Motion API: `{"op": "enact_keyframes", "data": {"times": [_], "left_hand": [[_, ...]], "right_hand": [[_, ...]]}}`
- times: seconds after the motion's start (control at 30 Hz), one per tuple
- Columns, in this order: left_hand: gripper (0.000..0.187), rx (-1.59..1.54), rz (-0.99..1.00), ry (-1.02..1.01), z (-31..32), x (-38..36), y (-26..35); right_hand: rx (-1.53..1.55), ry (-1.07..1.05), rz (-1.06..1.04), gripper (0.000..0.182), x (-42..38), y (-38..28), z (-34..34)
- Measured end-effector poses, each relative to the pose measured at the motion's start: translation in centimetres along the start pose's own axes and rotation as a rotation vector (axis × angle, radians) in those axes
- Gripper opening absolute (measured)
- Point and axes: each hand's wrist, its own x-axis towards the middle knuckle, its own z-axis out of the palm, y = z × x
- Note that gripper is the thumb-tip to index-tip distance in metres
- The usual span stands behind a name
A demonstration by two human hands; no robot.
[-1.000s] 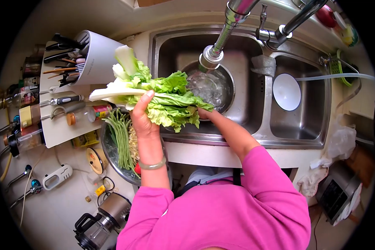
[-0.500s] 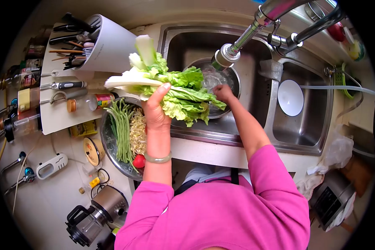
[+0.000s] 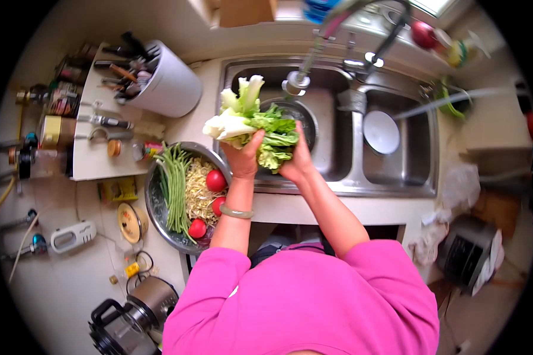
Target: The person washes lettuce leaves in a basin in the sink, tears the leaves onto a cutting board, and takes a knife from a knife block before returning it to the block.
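A bunch of leafy lettuce (image 3: 270, 125), with thick pale stems pointing left, is held over the left sink basin. My left hand (image 3: 243, 158), a bangle on its wrist, is closed around the stem side with the thumb on top. At the leafy end, my right hand (image 3: 298, 158) grips from the right; the leaves hide part of its fingers. Just behind the lettuce, a round metal bowl (image 3: 311, 125) stands in the sink below the faucet head (image 3: 296, 83).
Left of the sink sits a large bowl (image 3: 154, 216) of green beans (image 3: 175, 192), sprouts (image 3: 199, 186) and round red vegetables (image 3: 215, 180). A white utensil holder (image 3: 170, 83) is behind it. A white bowl (image 3: 381, 132) lies in the right basin (image 3: 411, 168).
My right hand has come out of the metal bowl and up to the lettuce's leafy end. The lettuce has moved a little to the right, and the camera view has shifted.
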Motion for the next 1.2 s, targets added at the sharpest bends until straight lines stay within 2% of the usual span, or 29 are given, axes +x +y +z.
{"op": "enact_keyframes", "data": {"times": [0.03,0.07,0.13,0.17,0.27,0.33,0.43,0.47,0.53,0.57,0.6,0.67,0.73,0.8,1.2], "left_hand": [[0.061,0.064,0.026,-0.027,-0.1,-0.5,0.0],[0.062,-0.007,0.01,-0.026,0.4,-1.1,0.1],[0.063,-0.007,-0.067,-0.12,0.5,-1.6,1.3],[0.062,-0.033,-0.086,-0.151,0.7,-1.8,1.6],[0.055,-0.126,-0.143,-0.296,1.2,-2.0,2.2],[0.054,-0.218,-0.181,-0.338,2.6,-2.8,3.1],[0.052,-0.199,-0.178,-0.461,3.2,-2.9,3.6],[0.049,-0.215,-0.169,-0.437,2.6,-2.2,2.0],[0.049,-0.237,-0.238,-0.459,4.0,-2.9,3.4],[0.047,-0.253,-0.256,-0.493,3.8,-2.4,2.7],[0.046,-0.313,-0.371,-0.48,4.0,-2.2,2.6],[0.045,-0.319,-0.362,-0.494,5.3,-2.8,3.4],[0.043,-0.313,-0.415,-0.517,6.0,-2.6,3.3],[0.043,-0.291,-0.451,-0.527,6.5,-2.3,3.0],[0.044,-0.366,-0.514,-0.504,8.3,-3.2,4.2]], "right_hand": [[0.015,0.021,0.059,0.07,0.5,-0.1,-0.5],[0.042,0.02,0.039,0.07,0.6,0.1,-0.6],[0.104,-0.147,-0.018,0.068,1.1,0.3,-1.1],[0.125,-0.086,-0.034,0.068,0.5,0.0,-0.4],[0.206,-0.179,-0.038,0.064,0.1,-0.9,-0.2],[0.214,-0.287,0.05,0.068,-2.3,-2.1,1.0],[0.123,-0.209,-0.039,0.059,-3.8,-2.7,2.1],[0.13,-0.219,-0.035,0.054,-3.9,-2.9,2.2],[0.14,-0.22,-0.183,0.036,-2.5,-3.1,1.5],[0.137,-0.227,-0.316,0.033,-1.1,-3.0,0.7],[0.135,-0.234,-0.447,0.03,0.0,-3.0,-0.1],[0.222,0.014,-0.403,0.018,-0.3,-3.3,1.0],[0.083,0.277,-0.531,0.018,-0.1,-3.8,1.2],[-0.016,0.4,-0.587,0.02,0.4,-4.1,1.1],[-0.135,0.372,-0.599,0.024,0.3,-5.3,1.4]]}}
